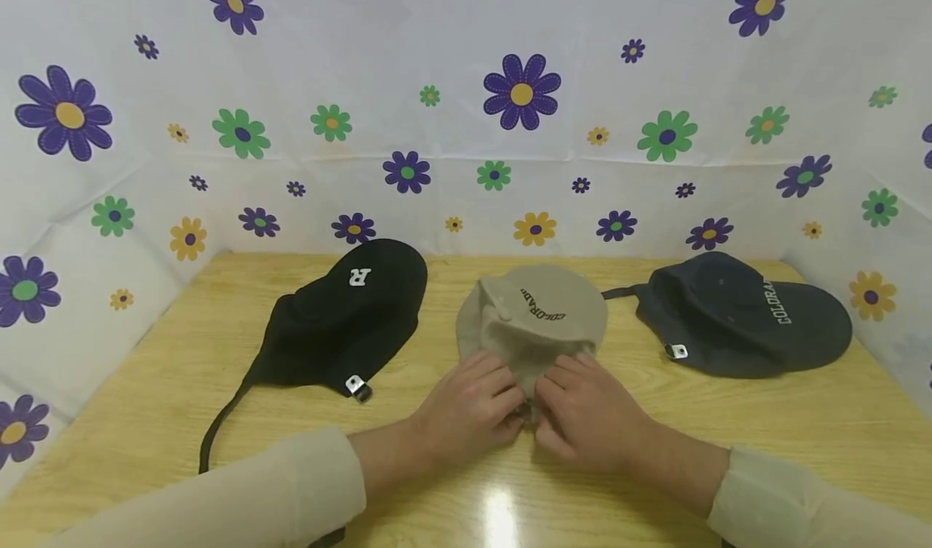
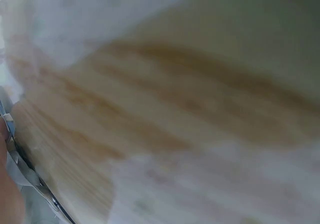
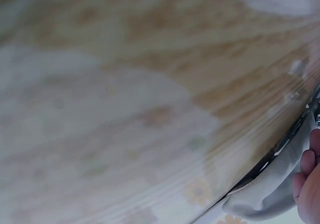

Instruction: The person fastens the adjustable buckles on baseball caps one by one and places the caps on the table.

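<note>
A beige baseball cap (image 1: 564,301) with dark COLORADO lettering lies mid-table, its back edge toward me. My left hand (image 1: 469,398) grips that near edge from the left, fingers curled. Close beside it, my right hand (image 1: 593,410) pinches the same edge from the right. Between the hands a small dark bit shows at the cap's strap, mostly hidden by fingers. In the right wrist view, curled fingers (image 3: 309,159) touch the pale cap cloth (image 3: 267,189). Only a sliver of hand (image 2: 10,199) appears at the left wrist view's edge; the rest is blurred.
On the left lies a black cap (image 1: 349,313) with a white R, its long strap (image 1: 226,418) loose and a metal buckle (image 1: 355,385) near. A dark navy cap (image 1: 728,321) lies at right, strap undone. Flowered cloth (image 1: 437,46) hangs behind the wooden table (image 1: 437,491).
</note>
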The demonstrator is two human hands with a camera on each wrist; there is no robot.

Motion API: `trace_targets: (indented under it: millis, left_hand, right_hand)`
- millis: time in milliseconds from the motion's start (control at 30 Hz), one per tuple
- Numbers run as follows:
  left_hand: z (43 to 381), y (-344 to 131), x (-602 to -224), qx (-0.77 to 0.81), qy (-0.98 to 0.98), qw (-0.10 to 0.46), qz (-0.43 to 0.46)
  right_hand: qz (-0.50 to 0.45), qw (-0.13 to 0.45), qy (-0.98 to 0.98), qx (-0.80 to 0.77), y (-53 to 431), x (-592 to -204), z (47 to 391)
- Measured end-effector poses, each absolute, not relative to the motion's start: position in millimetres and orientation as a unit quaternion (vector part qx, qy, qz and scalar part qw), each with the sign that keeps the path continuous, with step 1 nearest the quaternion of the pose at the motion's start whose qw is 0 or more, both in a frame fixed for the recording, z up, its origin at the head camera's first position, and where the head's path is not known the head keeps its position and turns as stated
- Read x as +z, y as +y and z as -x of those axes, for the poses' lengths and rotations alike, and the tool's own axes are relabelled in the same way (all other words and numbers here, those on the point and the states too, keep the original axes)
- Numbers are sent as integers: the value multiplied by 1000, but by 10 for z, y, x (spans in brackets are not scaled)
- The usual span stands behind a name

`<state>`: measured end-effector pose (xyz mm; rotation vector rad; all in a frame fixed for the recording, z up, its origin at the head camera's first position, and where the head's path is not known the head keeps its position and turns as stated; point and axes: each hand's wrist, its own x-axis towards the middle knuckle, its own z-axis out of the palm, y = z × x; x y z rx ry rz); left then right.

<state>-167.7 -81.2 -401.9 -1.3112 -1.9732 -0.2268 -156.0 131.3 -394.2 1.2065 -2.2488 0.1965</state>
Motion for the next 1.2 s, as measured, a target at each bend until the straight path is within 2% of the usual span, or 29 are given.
trace_targets:
  millis: [1200]
  left_hand:
    - [1676, -808, -4029, -82, -766, 375, 516]
  right_hand:
    - [-467, 286, -835, 59, 1293, -3949, 1550]
